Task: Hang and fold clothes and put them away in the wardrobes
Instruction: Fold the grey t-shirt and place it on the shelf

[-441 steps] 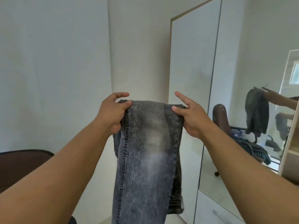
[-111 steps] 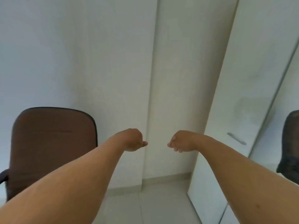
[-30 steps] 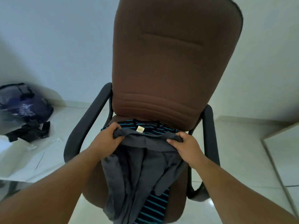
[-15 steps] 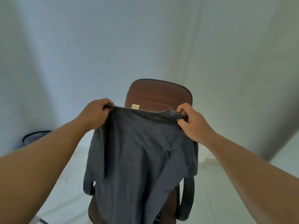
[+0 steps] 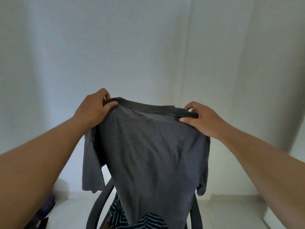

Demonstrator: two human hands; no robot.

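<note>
Your left hand (image 5: 94,108) and right hand (image 5: 202,119) pinch the grey T-shirt (image 5: 151,154) by its shoulders at centre frame, fingers curled round the fabric, bare wall behind; a striped garment (image 5: 145,220) lies on the chair (image 5: 97,210) below.

Home room: bare white walls (image 5: 148,47), tiled floor (image 5: 231,210), clothes-piled armchair (image 5: 99,207)

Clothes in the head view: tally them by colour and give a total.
Grey: 1, the grey T-shirt, gripped at its shoulders by the left hand and right hand.
Dark with light stripes: 1, the striped garment on the chair.
Total: 2
</note>
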